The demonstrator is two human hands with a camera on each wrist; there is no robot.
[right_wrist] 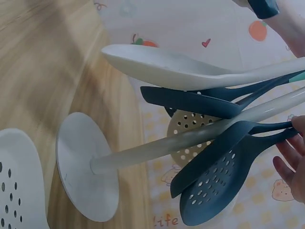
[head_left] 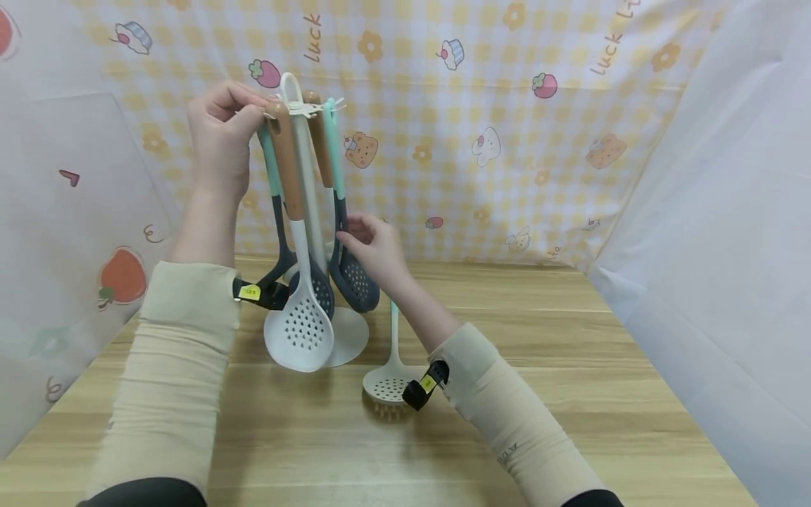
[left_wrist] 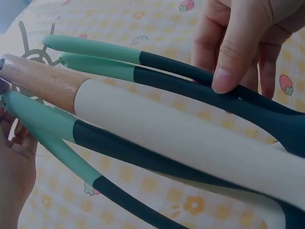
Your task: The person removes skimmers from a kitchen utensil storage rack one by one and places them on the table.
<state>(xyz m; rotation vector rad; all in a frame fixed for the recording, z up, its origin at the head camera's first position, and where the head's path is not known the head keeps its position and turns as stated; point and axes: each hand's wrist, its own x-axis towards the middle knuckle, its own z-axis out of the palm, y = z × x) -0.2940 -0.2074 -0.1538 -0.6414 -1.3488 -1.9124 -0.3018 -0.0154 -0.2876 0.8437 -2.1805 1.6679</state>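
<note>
In the head view, a utensil rack with a cream pole (head_left: 311,190) and round base (head_left: 351,339) carries several hanging kitchen utensils. My left hand (head_left: 222,137), at the rack's top, pinches the handle end of a teal-handled dark utensil (head_left: 269,163). Close beside its fingers hangs a white skimmer (head_left: 300,331) with a wooden handle. My right hand (head_left: 381,252) pinches the dark shaft of a teal-handled slotted spoon (head_left: 360,283). In the left wrist view, its thumb (left_wrist: 224,78) presses that shaft. A second dark utensil (right_wrist: 212,155) overlaps the slotted spoon in the right wrist view.
A cream skimmer (head_left: 389,380) with a teal handle lies on the wooden table (head_left: 538,394), in front of the base and to its right. Brown prongs (head_left: 389,410) show under its edge. A patterned cloth (head_left: 456,176) hangs behind the rack.
</note>
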